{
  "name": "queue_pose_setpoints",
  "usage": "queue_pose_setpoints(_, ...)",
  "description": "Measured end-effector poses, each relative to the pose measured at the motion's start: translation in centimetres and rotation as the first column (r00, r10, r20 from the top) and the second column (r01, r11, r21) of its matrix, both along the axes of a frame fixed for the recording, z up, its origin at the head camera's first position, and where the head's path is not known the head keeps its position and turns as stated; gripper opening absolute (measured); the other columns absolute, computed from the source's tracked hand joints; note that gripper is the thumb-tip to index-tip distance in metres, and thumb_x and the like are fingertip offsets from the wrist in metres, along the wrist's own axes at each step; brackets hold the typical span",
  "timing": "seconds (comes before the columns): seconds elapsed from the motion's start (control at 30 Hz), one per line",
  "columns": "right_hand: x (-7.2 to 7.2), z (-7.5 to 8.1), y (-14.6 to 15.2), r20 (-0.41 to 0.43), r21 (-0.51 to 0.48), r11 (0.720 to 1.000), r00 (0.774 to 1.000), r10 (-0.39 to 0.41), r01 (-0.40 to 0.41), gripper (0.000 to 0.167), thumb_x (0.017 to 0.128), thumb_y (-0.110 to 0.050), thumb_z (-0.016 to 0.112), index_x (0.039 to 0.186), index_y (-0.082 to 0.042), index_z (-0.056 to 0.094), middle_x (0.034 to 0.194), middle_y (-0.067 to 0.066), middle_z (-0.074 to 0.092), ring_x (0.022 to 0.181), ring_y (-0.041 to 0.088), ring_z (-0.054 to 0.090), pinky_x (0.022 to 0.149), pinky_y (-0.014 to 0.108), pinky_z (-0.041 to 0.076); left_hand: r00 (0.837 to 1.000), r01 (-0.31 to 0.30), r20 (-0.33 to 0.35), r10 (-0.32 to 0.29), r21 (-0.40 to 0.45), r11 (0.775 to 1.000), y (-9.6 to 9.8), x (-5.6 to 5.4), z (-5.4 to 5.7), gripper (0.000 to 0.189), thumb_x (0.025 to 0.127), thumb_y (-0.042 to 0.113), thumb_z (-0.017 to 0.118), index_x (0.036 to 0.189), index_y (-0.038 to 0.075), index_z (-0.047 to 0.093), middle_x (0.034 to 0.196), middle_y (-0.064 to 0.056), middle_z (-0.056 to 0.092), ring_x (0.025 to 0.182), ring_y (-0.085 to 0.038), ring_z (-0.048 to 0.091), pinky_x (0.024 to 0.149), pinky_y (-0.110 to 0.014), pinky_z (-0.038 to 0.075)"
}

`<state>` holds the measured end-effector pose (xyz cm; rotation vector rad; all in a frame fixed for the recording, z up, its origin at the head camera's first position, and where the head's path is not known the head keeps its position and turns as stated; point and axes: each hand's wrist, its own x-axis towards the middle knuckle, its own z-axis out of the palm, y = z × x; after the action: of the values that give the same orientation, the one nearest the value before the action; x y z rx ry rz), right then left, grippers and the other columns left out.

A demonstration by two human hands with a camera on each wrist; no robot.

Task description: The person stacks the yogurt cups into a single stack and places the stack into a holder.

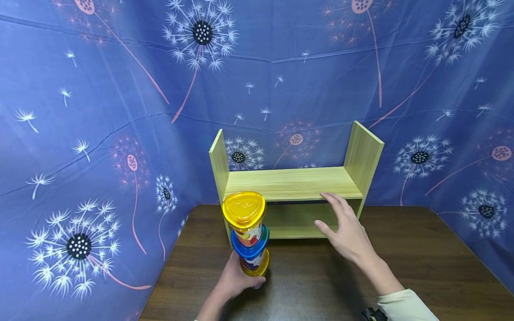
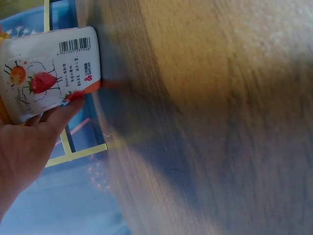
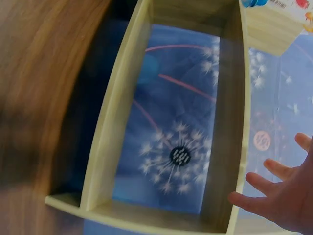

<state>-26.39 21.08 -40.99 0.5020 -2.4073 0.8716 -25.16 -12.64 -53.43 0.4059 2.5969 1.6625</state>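
Observation:
In the head view a tall stack of printed containers stands left of the middle, in front of the wooden shelf [image 1: 297, 183]. Its top lid [image 1: 243, 208] is yellow, with a blue lid [image 1: 262, 244] below it and another yellow lid [image 1: 264, 264] lower down. My left hand [image 1: 237, 276] grips the lowest container, thumb on the near side. Seen from the left wrist, that container [image 2: 41, 81] is white with strawberry pictures and a barcode. My right hand [image 1: 348, 229] holds nothing; its fingers are spread in front of the shelf's right part.
The shelf has two levels and raised side panels [image 1: 365, 156] left and right. It stands at the back of a dark brown wooden table [image 1: 305, 285]. Blue cloth [image 1: 281, 89] with dandelion prints hangs behind and on both sides.

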Motion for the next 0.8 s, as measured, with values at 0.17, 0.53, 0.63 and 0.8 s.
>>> queue_pose_setpoints(0.17,-0.1,-0.3,1.9,-0.004,-0.016,0.997,0.997,-0.073,0.072,0.071,0.092,-0.040,0.070,0.155,-0.026,0.039,0.155,0.012,0.039,0.138,0.040,0.039,0.083,0.075,0.043,1.000,0.006,-0.024,-0.006,0.003,1.000,0.1,0.0,0.1,0.095,0.072,0.023,0.094,0.146,0.014,0.035,0.138,-0.008,0.052,0.122,-0.028,0.055,0.106,-0.059,0.042)
queue_pose_setpoints(0.53,-0.1,-0.8,5.2,-0.067,-0.110,0.970,0.972,-0.224,0.216,0.065,0.092,-0.036,0.069,0.151,-0.019,0.046,0.151,0.015,0.042,0.133,0.045,0.042,0.078,0.075,0.041,1.000,0.003,-0.029,-0.003,-0.008,1.000,0.2,0.1,0.2,0.095,0.072,0.024,0.094,0.146,0.014,0.035,0.138,-0.009,0.051,0.122,-0.029,0.055,0.106,-0.060,0.042)
queue_pose_setpoints(0.63,-0.3,-0.9,5.8,-0.072,-0.148,0.959,0.964,-0.256,0.244,0.064,0.092,-0.036,0.070,0.149,-0.018,0.047,0.151,0.015,0.043,0.133,0.045,0.042,0.078,0.074,0.040,1.000,-0.001,-0.029,0.001,-0.011,1.000,0.2,0.0,0.1,0.095,0.072,0.024,0.094,0.145,0.015,0.035,0.139,-0.009,0.051,0.122,-0.029,0.055,0.106,-0.059,0.042)
queue_pose_setpoints(0.8,-0.8,-1.1,6.6,-0.047,-0.174,0.941,0.952,-0.302,0.290,0.065,0.093,-0.039,0.068,0.150,-0.016,0.045,0.152,0.017,0.041,0.133,0.047,0.042,0.077,0.074,0.040,0.999,-0.008,-0.049,0.008,0.005,1.000,0.2,0.1,0.1,0.096,0.069,0.023,0.096,0.145,0.014,0.037,0.138,-0.008,0.053,0.121,-0.028,0.056,0.105,-0.059,0.043)
